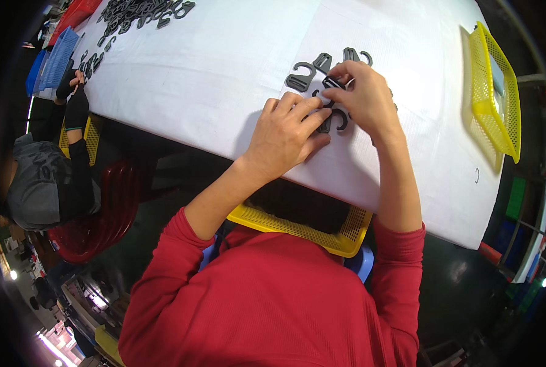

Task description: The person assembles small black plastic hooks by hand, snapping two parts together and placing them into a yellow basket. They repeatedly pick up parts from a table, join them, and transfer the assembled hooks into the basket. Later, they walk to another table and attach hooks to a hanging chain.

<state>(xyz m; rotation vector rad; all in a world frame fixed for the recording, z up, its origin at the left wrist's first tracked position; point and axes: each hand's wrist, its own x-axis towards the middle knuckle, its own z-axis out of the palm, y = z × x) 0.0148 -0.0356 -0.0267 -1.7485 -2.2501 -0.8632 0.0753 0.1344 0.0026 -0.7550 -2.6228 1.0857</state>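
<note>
Pinched between the thumb and fingers of my right hand (371, 98) is a dark plastic hook buckle (332, 83), lifted a little off the white table. My left hand (285, 131) rests on the tabletop just left of it, its fingers curled and closed over another black hook buckle (325, 126), which they partly cover. Around my hands lie several more of these flat slotted pieces: a hook buckle (299, 81) with its curl upward, and another (351, 55) beyond my right fingers. Some pieces are hidden under my hands.
A yellow mesh basket (478, 79) stands at the table's right edge; another yellow basket (273, 221) sits at my lap, dark inside. A heap of black hooks (138, 13) covers the far left. A co-worker in dark sleeves (76, 113) works at the left edge, near a red chair (111, 205).
</note>
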